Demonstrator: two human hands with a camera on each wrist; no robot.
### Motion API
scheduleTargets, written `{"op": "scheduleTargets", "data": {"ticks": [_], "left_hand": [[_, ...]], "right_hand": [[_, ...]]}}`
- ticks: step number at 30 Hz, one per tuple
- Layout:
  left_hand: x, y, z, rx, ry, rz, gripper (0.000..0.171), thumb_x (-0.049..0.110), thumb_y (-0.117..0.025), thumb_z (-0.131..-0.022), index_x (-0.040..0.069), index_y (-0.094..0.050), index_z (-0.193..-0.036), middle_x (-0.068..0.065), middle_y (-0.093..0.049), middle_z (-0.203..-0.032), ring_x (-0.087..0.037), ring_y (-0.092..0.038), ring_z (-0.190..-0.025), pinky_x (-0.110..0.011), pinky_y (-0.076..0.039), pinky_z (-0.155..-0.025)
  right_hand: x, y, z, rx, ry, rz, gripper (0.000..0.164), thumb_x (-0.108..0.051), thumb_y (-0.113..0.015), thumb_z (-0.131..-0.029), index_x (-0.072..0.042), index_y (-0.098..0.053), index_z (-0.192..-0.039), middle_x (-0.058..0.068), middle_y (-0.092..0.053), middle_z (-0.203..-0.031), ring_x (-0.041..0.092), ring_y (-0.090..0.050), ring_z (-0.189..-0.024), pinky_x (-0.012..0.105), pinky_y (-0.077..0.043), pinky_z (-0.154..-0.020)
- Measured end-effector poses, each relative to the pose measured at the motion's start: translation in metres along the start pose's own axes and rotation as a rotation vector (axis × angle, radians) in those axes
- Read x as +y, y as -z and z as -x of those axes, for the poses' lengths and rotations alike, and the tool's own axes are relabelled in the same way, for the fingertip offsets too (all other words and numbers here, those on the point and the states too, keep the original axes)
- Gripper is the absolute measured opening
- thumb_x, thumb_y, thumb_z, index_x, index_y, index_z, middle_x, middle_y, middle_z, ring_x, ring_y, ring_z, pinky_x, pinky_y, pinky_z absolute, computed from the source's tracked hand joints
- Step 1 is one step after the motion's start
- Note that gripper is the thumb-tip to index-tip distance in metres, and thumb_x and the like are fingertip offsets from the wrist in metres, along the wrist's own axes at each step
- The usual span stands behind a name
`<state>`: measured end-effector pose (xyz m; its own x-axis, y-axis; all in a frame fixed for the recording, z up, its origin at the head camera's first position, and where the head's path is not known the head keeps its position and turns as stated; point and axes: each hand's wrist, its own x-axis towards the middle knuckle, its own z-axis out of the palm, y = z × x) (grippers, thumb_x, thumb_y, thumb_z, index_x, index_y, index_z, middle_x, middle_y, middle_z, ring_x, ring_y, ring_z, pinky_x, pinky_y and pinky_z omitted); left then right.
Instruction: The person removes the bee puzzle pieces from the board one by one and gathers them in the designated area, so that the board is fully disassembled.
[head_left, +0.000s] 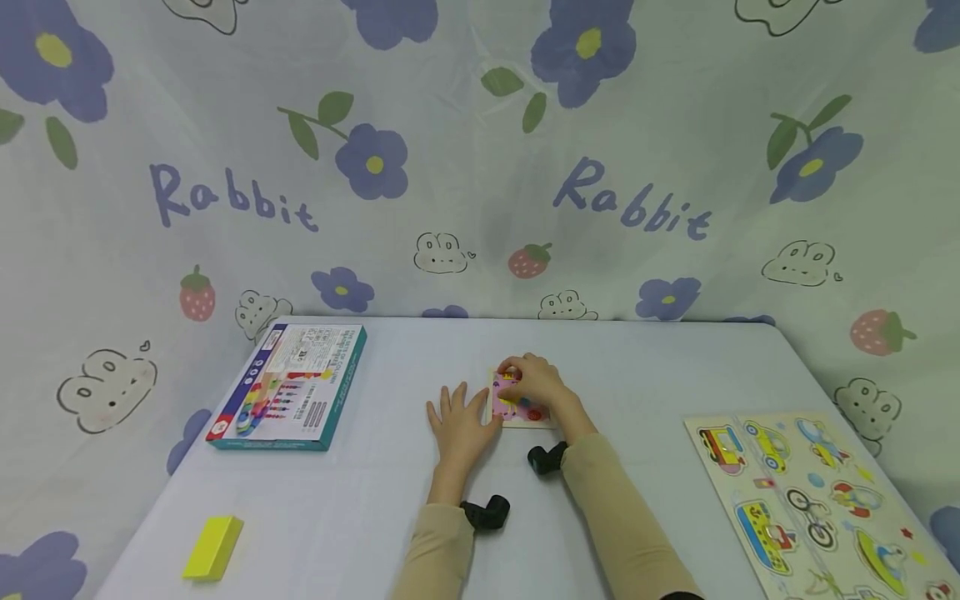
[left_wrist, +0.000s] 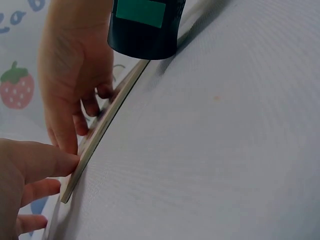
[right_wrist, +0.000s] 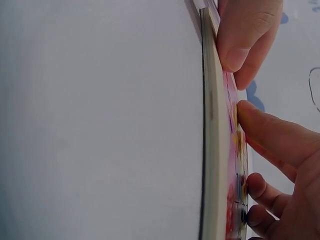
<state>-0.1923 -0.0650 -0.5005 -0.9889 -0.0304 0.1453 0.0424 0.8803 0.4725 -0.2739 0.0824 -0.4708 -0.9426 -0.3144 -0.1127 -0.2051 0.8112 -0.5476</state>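
Observation:
A small wooden picture puzzle board (head_left: 540,422) with a pink face lies flat at the middle of the table. My left hand (head_left: 459,429) rests at its left side with spread fingers, the thumb touching the near left corner. Over the board is my right hand (head_left: 538,385), its thumb and index finger curved round a yellow-topped puzzle piece (head_left: 507,377). In the right wrist view the right thumb (right_wrist: 265,127) touches the board's colourful face, and other fingertips meet it lower down. The right hand hides much of the picture.
Toward the back left lies a flat boxed set (head_left: 300,387) with a teal side. A yellow block (head_left: 213,547) is at the front left. On the right lies a large board with vehicle pictures (head_left: 813,500). Black wrist cameras (head_left: 487,512) sit by both wrists.

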Motion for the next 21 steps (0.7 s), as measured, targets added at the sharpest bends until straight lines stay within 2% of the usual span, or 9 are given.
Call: {"op": "scheduleTargets", "data": {"ticks": [6, 14, 21], "left_hand": [[0.0005, 0.0017, 0.0003, 0.000, -0.001, 0.003, 0.049, 0.040, -0.062, -0.080, 0.018, -0.060, -0.124, -0.017, -0.040, -0.139, -0.044, -0.020, -0.135, -0.065, -0.005, -0.104], [0.0018, 0.0012, -0.0003, -0.008, -0.001, 0.005, 0.049, 0.040, -0.061, -0.081, 0.018, -0.060, -0.124, -0.018, -0.040, -0.140, -0.044, -0.019, -0.135, -0.065, -0.004, -0.104], [0.0007, 0.0011, -0.0006, -0.016, 0.007, -0.005, 0.049, 0.040, -0.061, -0.081, 0.019, -0.060, -0.125, -0.017, -0.039, -0.140, -0.044, -0.019, -0.135, -0.064, -0.004, -0.104]], "right_hand": [[0.0012, -0.0020, -0.0010, -0.003, -0.013, -0.016, 0.039, -0.037, -0.073, -0.076, -0.024, -0.063, -0.112, 0.004, -0.054, -0.101, 0.024, -0.047, -0.095, 0.045, -0.039, -0.084], [-0.0005, -0.0007, -0.0003, -0.002, -0.037, -0.057, 0.039, -0.033, -0.074, -0.076, -0.022, -0.063, -0.111, 0.003, -0.052, -0.091, 0.023, -0.045, -0.090, 0.045, -0.036, -0.081], [-0.0012, -0.0007, 0.0008, -0.007, -0.024, -0.042, 0.038, -0.035, -0.073, -0.077, -0.025, -0.064, -0.112, 0.004, -0.054, -0.102, 0.024, -0.046, -0.096, 0.046, -0.037, -0.085]]}}
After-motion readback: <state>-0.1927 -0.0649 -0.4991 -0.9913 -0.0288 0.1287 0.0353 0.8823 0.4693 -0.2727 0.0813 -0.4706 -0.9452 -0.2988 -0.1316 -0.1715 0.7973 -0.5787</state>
